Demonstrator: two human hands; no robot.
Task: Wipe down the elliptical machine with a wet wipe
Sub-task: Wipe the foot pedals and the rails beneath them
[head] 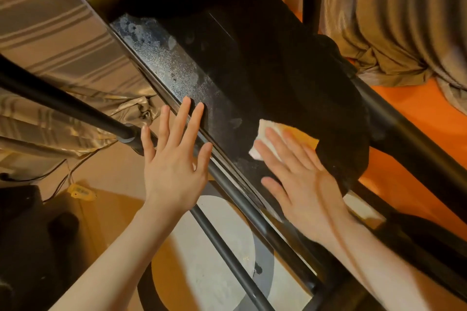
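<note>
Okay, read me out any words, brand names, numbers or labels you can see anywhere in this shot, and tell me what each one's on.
No text can be read.
Yellow tag on the floor by the cables: dark marks, too small and blurred to read.
Dusty black machine panel: only smudges, no lettering.
Wet wipe: blank.

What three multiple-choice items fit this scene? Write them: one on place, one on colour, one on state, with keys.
1. Where is the wipe?
A. under the right hand's fingers
B. on the floor
C. in the left hand

2. What colour is the wipe?
A. blue
B. white
C. black

3. How is the panel beyond the left hand?
A. spotless
B. covered by cloth
C. dusty, with smudges

Answers: 1 A, the straight right fingers press it on the panel. 2 B, its bare corner is white. 3 C, grey dust and round marks cover the surface.
</note>
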